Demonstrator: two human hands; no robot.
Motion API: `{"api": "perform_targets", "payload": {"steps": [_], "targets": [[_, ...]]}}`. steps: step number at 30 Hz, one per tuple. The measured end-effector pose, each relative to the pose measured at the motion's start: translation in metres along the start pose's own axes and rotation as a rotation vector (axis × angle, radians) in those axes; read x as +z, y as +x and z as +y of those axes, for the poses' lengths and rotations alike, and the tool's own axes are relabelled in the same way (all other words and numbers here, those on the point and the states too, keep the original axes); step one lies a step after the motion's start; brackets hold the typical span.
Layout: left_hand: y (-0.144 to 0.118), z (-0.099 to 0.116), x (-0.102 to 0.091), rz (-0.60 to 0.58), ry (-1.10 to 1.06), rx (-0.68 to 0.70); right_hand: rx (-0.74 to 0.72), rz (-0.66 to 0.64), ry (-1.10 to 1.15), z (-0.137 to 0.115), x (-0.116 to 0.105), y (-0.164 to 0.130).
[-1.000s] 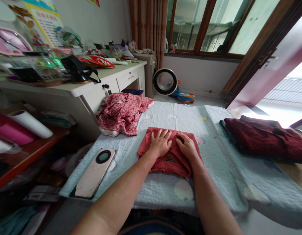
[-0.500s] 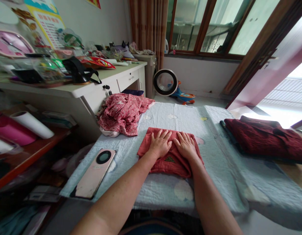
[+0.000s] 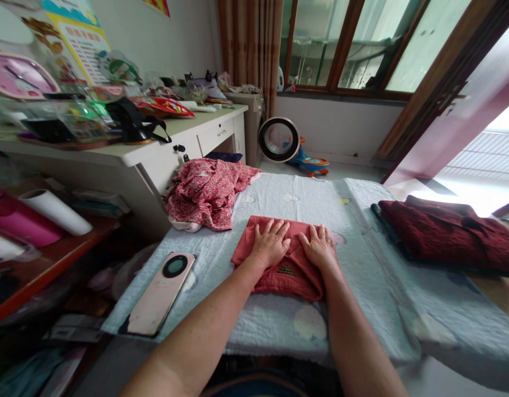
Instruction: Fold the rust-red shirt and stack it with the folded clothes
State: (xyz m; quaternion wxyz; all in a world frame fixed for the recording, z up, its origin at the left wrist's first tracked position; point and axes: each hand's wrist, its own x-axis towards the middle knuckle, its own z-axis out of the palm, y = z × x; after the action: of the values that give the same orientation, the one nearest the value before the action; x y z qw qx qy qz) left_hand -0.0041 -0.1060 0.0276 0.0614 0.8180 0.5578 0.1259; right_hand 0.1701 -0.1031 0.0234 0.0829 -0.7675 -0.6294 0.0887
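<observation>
A folded red garment point(image 3: 293, 281) lies on the pale blue cloth point(image 3: 362, 309) in front of me, a small dark label showing near its front edge. My left hand point(image 3: 271, 242) rests flat on its left half, fingers spread and pointing away from me. On the right half lies my right hand point(image 3: 319, 247), palm down with the fingers out, close to the garment's right edge. Neither hand grips the fabric.
A phone point(image 3: 159, 295) lies face down at the left. Beyond it is a crumpled red patterned garment point(image 3: 207, 190), beside the desk point(image 3: 126, 157). Folded dark red clothes point(image 3: 448, 234) are stacked at the right. A washing machine's round door point(image 3: 279, 139) stands open at the back.
My right hand has slid a little to the right across the red garment, towards its edge. The left hand stays where it was.
</observation>
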Motion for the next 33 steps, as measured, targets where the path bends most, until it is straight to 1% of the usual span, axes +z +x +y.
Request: {"api": "perform_targets", "payload": {"steps": [5,7,9,11,13,14,16,19,21,23,28,33], "targets": [[0.0,-0.001,0.001,0.005,-0.001,0.003,0.086,0.099,0.042,0.002,0.0,0.0],[0.0,-0.001,0.002,0.013,0.004,0.007,0.079,0.172,0.067,0.004,0.002,0.0],[0.0,-0.002,0.003,0.015,0.01,0.008,0.016,0.281,0.107,0.005,0.005,0.0],[0.001,-0.002,0.003,0.016,0.013,0.009,-0.102,0.379,0.17,0.006,0.008,0.001],[0.001,-0.002,0.003,0.018,0.014,0.009,-0.243,0.403,0.236,0.006,0.011,0.002],[0.002,-0.002,0.003,0.019,0.014,0.009,-0.308,0.382,0.257,0.006,0.012,0.002],[0.002,-0.001,0.003,0.019,0.019,0.007,-0.41,0.289,0.261,0.005,0.013,0.002],[0.001,-0.001,0.003,0.016,0.04,0.004,-0.471,0.131,0.19,0.003,0.013,0.001],[0.001,0.0,0.003,0.015,0.055,-0.001,-0.461,0.073,0.128,0.002,0.012,0.001],[0.001,0.0,0.003,0.015,0.064,-0.005,-0.433,0.047,0.075,0.001,0.011,0.001],[0.001,0.0,0.003,0.015,0.048,-0.008,-0.335,0.008,-0.027,-0.004,0.007,-0.001],[0.001,0.0,0.003,0.02,0.027,-0.002,-0.236,-0.013,-0.062,-0.008,0.0,-0.004]]}}
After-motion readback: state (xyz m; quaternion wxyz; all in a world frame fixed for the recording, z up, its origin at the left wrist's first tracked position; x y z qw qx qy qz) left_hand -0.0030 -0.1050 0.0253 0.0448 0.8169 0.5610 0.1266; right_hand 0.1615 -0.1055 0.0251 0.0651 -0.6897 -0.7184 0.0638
